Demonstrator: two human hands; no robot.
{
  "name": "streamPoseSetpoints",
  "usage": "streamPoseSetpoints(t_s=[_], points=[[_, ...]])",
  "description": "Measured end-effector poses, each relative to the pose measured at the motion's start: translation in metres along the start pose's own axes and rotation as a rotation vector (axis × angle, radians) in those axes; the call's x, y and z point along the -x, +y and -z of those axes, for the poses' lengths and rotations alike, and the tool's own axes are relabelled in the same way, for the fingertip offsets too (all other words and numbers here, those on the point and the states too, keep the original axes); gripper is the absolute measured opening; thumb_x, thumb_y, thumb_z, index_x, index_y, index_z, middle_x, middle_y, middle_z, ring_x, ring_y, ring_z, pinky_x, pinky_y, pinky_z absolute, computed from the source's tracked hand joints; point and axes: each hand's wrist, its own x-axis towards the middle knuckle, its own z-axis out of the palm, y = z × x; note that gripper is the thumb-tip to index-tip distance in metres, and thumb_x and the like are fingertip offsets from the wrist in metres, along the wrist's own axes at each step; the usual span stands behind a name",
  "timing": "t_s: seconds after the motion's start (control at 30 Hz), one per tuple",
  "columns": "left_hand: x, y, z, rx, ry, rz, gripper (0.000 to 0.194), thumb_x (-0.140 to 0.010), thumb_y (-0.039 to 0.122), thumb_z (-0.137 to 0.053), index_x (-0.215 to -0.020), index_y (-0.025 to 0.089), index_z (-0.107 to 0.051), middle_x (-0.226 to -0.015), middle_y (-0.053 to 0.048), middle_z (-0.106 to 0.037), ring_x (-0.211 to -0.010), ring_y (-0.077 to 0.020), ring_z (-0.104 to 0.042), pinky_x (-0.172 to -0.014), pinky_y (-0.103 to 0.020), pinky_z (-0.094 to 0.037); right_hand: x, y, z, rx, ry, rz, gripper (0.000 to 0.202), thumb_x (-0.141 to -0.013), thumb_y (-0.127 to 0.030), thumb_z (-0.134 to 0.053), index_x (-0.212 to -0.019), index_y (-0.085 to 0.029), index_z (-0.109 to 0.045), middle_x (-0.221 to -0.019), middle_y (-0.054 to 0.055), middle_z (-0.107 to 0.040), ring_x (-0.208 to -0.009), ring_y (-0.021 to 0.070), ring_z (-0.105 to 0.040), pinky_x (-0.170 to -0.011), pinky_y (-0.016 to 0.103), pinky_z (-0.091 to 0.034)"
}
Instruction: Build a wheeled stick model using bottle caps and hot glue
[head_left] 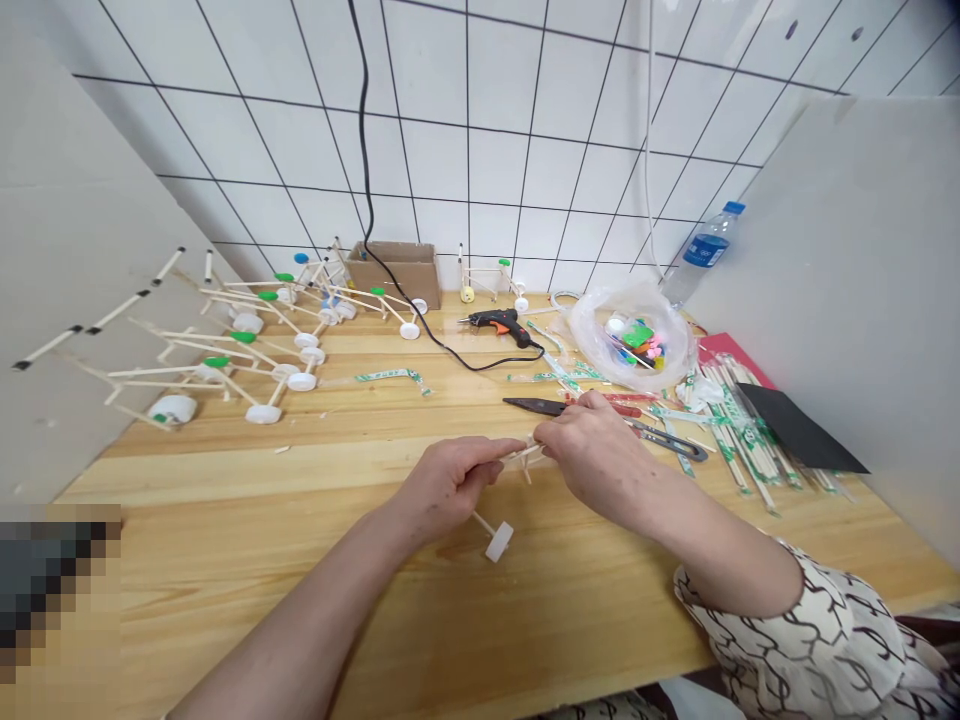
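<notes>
My left hand (456, 482) is closed with its fingertips on a small frame of pale wooden sticks (526, 468). On the other side, my right hand (600, 452) pinches the same stick frame near its top. Much of the frame is hidden behind the fingers. Below my left hand a thin stick ends in a white wheel (499, 541), low over the table; whether it joins the frame is hidden. Dark-jawed pliers with red handles (536, 406) lie just behind my right hand, and grey snips (679, 445) lie to its right.
Several stick models with white wheels (262, 413) stand at the left. A glue gun (499, 322) and its black cord lie near a cardboard box (397, 275). Rightward are a plastic bag of colourful bits (637, 340), wrapped chopsticks (750, 430), a black sheet (799, 425) and a water bottle (705, 255).
</notes>
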Motion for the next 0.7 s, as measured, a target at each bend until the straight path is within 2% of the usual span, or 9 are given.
streamPoseSetpoints(t_s=[0.2,0.3,0.5,0.6,0.7], points=[[-0.0002,-0.0061,-0.0019,-0.021,0.01,-0.028,0.046,-0.079,0.007,-0.034,-0.116,0.015,-0.06,-0.066,-0.001,-0.056,-0.061,-0.011,-0.052,-0.061,-0.022,-0.044,-0.0047,-0.0001,-0.0014,-0.114,-0.039,-0.038,0.021,-0.073,0.0,-0.045,-0.067,-0.015,-0.057,-0.065,0.004,-0.063,-0.059,0.0136,-0.049,-0.069,0.029,-0.025],[-0.0004,-0.0082,-0.0028,-0.033,0.021,-0.033,0.046,-0.08,0.007,-0.033,-0.116,0.016,-0.06,-0.067,-0.001,-0.057,-0.062,-0.011,-0.053,-0.062,-0.022,-0.044,-0.0048,0.0013,-0.0003,-0.21,-0.042,-0.058,0.02,-0.08,-0.004,-0.045,-0.067,-0.015,-0.057,-0.067,0.004,-0.064,-0.064,0.0139,-0.052,-0.07,0.028,-0.027],[0.0002,-0.0086,-0.0033,-0.042,0.031,-0.042,0.045,-0.08,0.008,-0.033,-0.115,0.016,-0.06,-0.068,-0.001,-0.058,-0.063,-0.0111,-0.054,-0.063,-0.021,-0.045,-0.0012,0.0049,-0.0032,-0.377,0.001,-0.063,0.013,-0.084,-0.021,-0.052,-0.074,-0.018,-0.061,-0.072,0.003,-0.065,-0.076,0.0164,-0.055,-0.074,0.029,-0.03],[0.0003,-0.0088,-0.0035,-0.042,0.032,-0.041,0.046,-0.08,0.008,-0.033,-0.116,0.016,-0.06,-0.068,-0.001,-0.057,-0.062,-0.0107,-0.053,-0.063,-0.021,-0.045,-0.0008,0.006,-0.0053,-0.396,0.027,-0.048,0.02,-0.087,-0.026,-0.049,-0.073,-0.018,-0.061,-0.071,0.002,-0.065,-0.073,0.0154,-0.054,-0.074,0.029,-0.03],[0.0,-0.0084,-0.0035,-0.038,0.034,-0.035,0.046,-0.079,0.007,-0.033,-0.115,0.017,-0.06,-0.068,-0.001,-0.058,-0.063,-0.0107,-0.054,-0.063,-0.021,-0.045,-0.0017,0.0054,-0.0061,-0.394,0.041,-0.045,0.024,-0.087,-0.023,-0.048,-0.068,-0.018,-0.061,-0.067,0.002,-0.064,-0.068,0.0137,-0.052,-0.072,0.029,-0.03]])
